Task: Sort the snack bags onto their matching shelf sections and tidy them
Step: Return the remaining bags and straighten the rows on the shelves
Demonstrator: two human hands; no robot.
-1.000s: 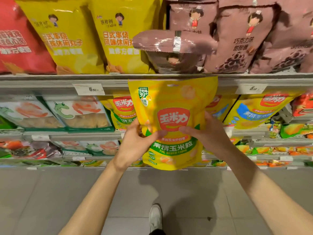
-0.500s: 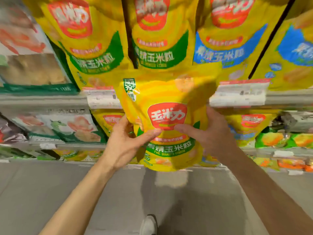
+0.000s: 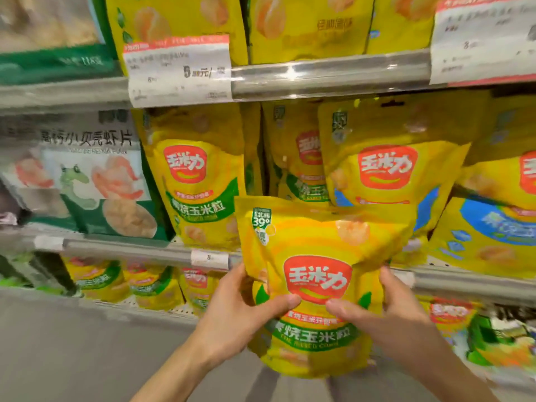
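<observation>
I hold a yellow corn snack bag (image 3: 316, 256) with a red logo and green band upright in front of the middle shelf. My left hand (image 3: 240, 311) grips its left edge, thumb across the front. My right hand (image 3: 385, 314) grips the right edge, thumb also on the front. Behind it on the shelf stand matching yellow green-band bags (image 3: 197, 181) to the left, and yellow blue-band bags (image 3: 388, 175) to the right. The held bag hangs just in front of the gap between those two groups.
A green-and-white shrimp chip bag (image 3: 95, 181) stands at the left of the same shelf. The shelf rail (image 3: 130, 249) carries price tags (image 3: 209, 258). More yellow bags fill the shelf above (image 3: 179, 21) and the shelf below (image 3: 95, 281). Grey floor lies beneath.
The view has dropped from the upper shelves to lower ones and come closer. Both hands keep the same grip, and the bag now sits level with the middle shelf of matching corn bags.
</observation>
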